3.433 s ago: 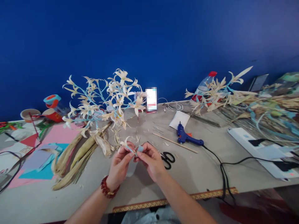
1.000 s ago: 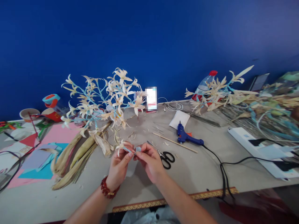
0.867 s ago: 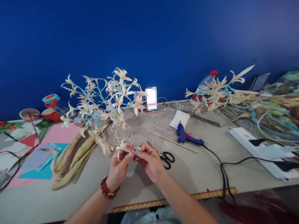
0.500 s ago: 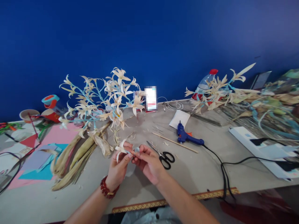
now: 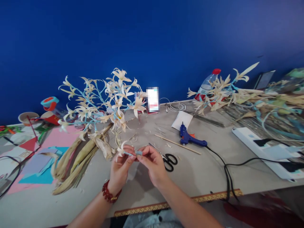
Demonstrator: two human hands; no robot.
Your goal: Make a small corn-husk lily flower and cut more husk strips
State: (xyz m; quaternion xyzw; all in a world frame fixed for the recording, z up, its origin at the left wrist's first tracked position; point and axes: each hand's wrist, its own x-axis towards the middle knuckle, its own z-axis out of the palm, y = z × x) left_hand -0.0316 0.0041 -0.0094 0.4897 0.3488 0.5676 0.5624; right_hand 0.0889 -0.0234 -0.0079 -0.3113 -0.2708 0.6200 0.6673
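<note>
Between thumb and fingers, my left hand [image 5: 120,171] pinches the pale blue stem of a small cream artificial flower [image 5: 121,150], whose petals point up and left. My right hand [image 5: 153,163] is closed on a light blue-grey piece of tape [image 5: 139,153] at the stem's end. The fingertips of both hands almost meet there. Just beyond my right hand lie black-handled scissors [image 5: 170,162], their blades partly hidden by it. Behind my hands rises a bunch of cream flowers [image 5: 120,95] on light blue stems. Dried husks [image 5: 82,155] lie left of my left hand.
A blue glue gun [image 5: 190,136] rests right of centre near a white pad [image 5: 182,120], its cord running to a power strip [image 5: 261,152]. A thin wooden stick [image 5: 178,144] lies behind the scissors. Coloured paper [image 5: 38,177] spreads at left; more flowers [image 5: 223,87] and a bottle [image 5: 209,82] stand back right.
My right hand has turned slightly, its fingers closing over the tape. The flower in my left hand has tipped a little further left. The view has shifted very slightly.
</note>
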